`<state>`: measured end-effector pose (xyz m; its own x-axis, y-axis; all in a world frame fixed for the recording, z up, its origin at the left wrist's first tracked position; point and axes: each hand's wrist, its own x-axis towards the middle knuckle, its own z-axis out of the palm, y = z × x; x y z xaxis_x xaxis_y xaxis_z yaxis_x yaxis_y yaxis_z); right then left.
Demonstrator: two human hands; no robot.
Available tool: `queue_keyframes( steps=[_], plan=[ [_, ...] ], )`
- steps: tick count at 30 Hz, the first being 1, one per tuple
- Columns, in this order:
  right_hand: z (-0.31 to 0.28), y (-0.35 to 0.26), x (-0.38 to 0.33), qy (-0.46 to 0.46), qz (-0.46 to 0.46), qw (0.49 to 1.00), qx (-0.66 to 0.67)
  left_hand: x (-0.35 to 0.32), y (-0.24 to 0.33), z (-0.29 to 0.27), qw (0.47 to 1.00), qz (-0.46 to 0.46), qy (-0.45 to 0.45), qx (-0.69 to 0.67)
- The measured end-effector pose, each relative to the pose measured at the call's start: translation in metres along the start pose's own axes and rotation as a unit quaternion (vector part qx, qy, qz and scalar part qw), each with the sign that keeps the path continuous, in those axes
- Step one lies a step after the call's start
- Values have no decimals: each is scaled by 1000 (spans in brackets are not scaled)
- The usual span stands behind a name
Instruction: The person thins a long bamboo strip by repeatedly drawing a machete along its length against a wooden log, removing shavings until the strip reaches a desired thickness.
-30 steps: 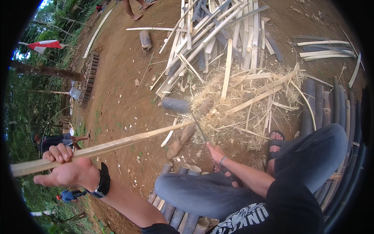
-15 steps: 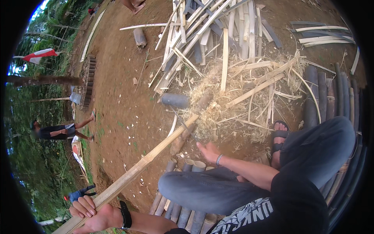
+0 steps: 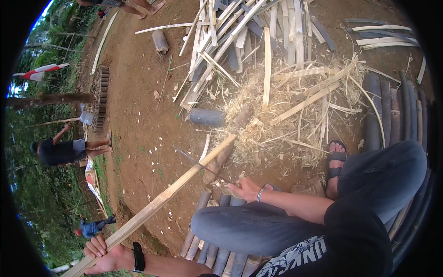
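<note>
My left hand (image 3: 105, 255), with a black watch on its wrist, is closed round the near end of a long pale bamboo strip (image 3: 159, 201). The strip slants up and right, its far end by a short brown log (image 3: 218, 163). My right hand (image 3: 247, 190), wearing a bracelet, is closed on a knife whose handle is mostly hidden by the fingers. The thin dark blade (image 3: 188, 156) lies across the strip, a little short of its far end. Curly bamboo shavings (image 3: 286, 134) cover the ground beyond.
Split bamboo strips (image 3: 240, 32) are heaped at the back. A dark bamboo piece (image 3: 206, 117) lies beside the shavings. Bamboo poles (image 3: 374, 111) are at the right, and more pole ends (image 3: 224, 197) show beneath my leg. A person (image 3: 62, 151) stands at the left.
My right hand has drawn the knife down the strip, toward my left hand. The person at the left has shifted and raised an arm; more of another person's legs shows at the top.
</note>
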<state>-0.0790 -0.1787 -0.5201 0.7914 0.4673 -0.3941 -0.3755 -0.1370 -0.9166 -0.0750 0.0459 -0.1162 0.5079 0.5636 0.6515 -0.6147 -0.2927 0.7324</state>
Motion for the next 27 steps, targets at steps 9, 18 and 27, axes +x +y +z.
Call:
queue_keyframes(
  steps=[9, 18, 27],
  plan=[
    [-9, 14, 21, 72, -27, 997, 8, -9, 5, -4, 999, 3, -39, -6],
    [-17, 1, 10, 31, 57, 997, -46, -30, 10, 18, 990, -14, -98, -97],
    [2, -48, -19, -5, -29, 1000, 11, -53, 20, 39, 988, 19, -119, -94]
  ],
)
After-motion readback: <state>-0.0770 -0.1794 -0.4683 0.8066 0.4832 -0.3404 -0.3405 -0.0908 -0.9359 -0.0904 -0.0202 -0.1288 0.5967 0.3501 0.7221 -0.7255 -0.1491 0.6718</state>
